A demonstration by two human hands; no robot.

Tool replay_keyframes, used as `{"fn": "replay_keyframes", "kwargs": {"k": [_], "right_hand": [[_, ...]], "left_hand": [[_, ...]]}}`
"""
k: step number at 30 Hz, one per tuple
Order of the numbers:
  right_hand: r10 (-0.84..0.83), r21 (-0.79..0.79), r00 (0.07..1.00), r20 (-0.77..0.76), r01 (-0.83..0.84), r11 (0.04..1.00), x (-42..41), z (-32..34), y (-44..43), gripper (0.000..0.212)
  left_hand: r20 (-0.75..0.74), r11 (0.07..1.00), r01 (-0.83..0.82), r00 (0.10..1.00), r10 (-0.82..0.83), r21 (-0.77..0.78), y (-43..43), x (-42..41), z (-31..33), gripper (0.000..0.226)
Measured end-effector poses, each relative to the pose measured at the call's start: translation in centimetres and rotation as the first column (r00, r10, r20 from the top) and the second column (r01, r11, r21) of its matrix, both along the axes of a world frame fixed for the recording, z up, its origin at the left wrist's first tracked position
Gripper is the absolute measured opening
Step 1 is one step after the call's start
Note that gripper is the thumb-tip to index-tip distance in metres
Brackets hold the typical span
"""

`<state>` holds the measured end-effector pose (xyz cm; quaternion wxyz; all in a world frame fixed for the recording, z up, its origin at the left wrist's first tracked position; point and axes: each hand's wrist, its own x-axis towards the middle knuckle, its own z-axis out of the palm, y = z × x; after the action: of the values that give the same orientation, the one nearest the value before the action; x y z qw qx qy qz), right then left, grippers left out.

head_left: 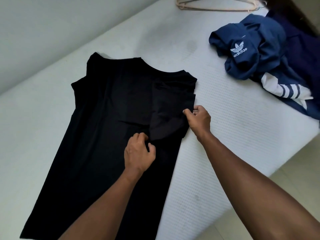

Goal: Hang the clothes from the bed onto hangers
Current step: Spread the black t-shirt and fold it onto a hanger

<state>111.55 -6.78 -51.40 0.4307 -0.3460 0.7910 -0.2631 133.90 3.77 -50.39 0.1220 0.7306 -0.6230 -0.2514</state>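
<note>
A black T-shirt (107, 118) lies flat on the white bed (216, 135), neck pointing away from me, its right sleeve folded inward over the body. My right hand (198, 118) pinches the edge of that folded sleeve at the shirt's right side. My left hand (139, 153) pinches the lower corner of the same sleeve near the shirt's middle. Beige hangers (207, 5) lie at the far edge of the bed, partly cut off by the frame.
A crumpled blue Adidas garment (256, 54) with white stripes lies at the bed's far right, over a darker navy cloth (301, 54). A pale wall (43, 32) runs along the bed's left side. Light floor (285, 179) shows past the bed's right edge.
</note>
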Motion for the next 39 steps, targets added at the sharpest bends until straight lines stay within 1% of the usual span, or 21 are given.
{"fn": "replay_keyframes", "kwargs": {"k": [3,6,8,11,12,13,15,17,21,24,26,28,29,30,32,34,35,37,39], "right_hand": [[-0.04,-0.014,0.999,0.002,0.04,0.999,-0.2,0.5,-1.8,0.027],[-0.055,-0.039,0.998,0.009,0.056,0.998,-0.4,0.3,-3.4,0.029],[-0.051,-0.062,0.999,0.011,0.051,0.997,-0.6,0.1,-4.6,0.029],[-0.028,-0.097,1.0,0.0,0.028,0.995,-1.1,-0.3,-6.4,0.019],[-0.026,-0.105,1.0,0.009,0.027,0.994,-1.3,-0.4,-6.8,0.015],[-0.033,-0.121,0.999,0.023,0.036,0.992,-1.4,-0.5,-7.1,0.013],[-0.086,-0.163,0.996,0.034,0.09,0.982,-1.5,-0.8,-7.4,0.01],[-0.148,-0.173,0.988,0.029,0.151,0.973,-1.4,-1.1,-7.2,0.012],[-0.183,-0.125,0.982,0.042,0.187,0.974,-1.0,-1.5,-5.0,0.026],[-0.101,-0.075,0.994,-0.035,0.098,0.992,-0.5,-1.4,-2.0,0.035],[-0.042,-0.044,0.997,-0.072,0.039,0.998,-0.2,-1.5,0.4,0.043],[-0.003,-0.014,0.997,-0.075,0.002,1.0,0.2,-1.6,2.7,0.053],[0.02,0.0,0.997,-0.078,-0.02,1.0,0.3,-1.5,3.7,0.056],[0.044,0.012,0.996,-0.083,-0.043,0.999,0.5,-1.4,4.6,0.057],[0.058,0.028,0.992,-0.109,-0.055,0.998,0.8,-0.9,6.0,0.053],[0.002,0.024,0.99,-0.138,0.001,1.0,1.1,-0.4,7.6,0.046],[-0.03,0.027,0.989,-0.147,0.034,0.999,1.2,-0.3,8.4,0.042],[-0.061,0.05,0.985,-0.159,0.07,0.996,1.7,-0.1,10.5,0.031],[-0.058,0.084,0.988,-0.147,0.071,0.994,2.6,0.1,13.2,0.022]], "left_hand": [[-0.11,0.993,-0.112,0.988,0.107,-0.04,-4.0,-0.6,0.7,0.013],[-0.14,0.981,-0.19,0.973,0.184,-0.028,-10.1,-1.2,0.7,0.024],[-0.175,0.97,-0.24,0.954,0.242,0.031,-14.5,-1.7,0.6,0.036],[-0.258,0.944,-0.274,0.913,0.316,0.186,-19.9,-1.7,-0.1,0.052],[-0.273,0.941,-0.264,0.908,0.316,0.212,-21.2,-1.6,-0.5,0.05],[-0.274,0.945,-0.254,0.912,0.305,0.206,-22.1,-1.5,-0.9,0.042],[-0.245,0.951,-0.277,0.921,0.304,0.137,-23.0,-1.4,-1.5,0.021],[-0.258,0.94,-0.333,0.905,0.339,0.067,-23.1,-1.5,-1.8,0.015],[-0.316,0.924,-0.382,0.876,0.365,0.01,-20.0,-2.6,-0.9,0.035],[-0.274,0.93,-0.361,0.904,0.328,-0.076,-14.1,-2.6,0.5,0.032],[-0.254,0.938,-0.347,0.909,0.332,-0.017,-9.4,-2.6,0.8,0.037],[-0.202,0.952,-0.288,0.931,0.304,0.104,-5.5,-2.5,0.6,0.046],[-0.177,0.954,-0.259,0.942,0.284,0.149,-3.9,-2.4,0.4,0.045],[-0.159,0.953,-0.254,0.947,0.28,0.163,-2.9,-2.3,0.3,0.039],[-0.14,0.93,-0.331,0.925,0.353,0.161,-1.4,-1.5,0.1,0.027],[-0.139,0.896,-0.411,0.89,0.434,0.169,0.2,-0.5,0.1,0.021],[-0.133,0.892,-0.421,0.887,0.443,0.164,1.1,0.2,0.1,0.019],[-0.129,0.909,-0.375,0.907,0.401,0.182,3.7,1.6,0.6,0.024],[-0.146,0.925,-0.278,0.935,0.322,0.259,7.0,3.2,1.1,0.033]]}}
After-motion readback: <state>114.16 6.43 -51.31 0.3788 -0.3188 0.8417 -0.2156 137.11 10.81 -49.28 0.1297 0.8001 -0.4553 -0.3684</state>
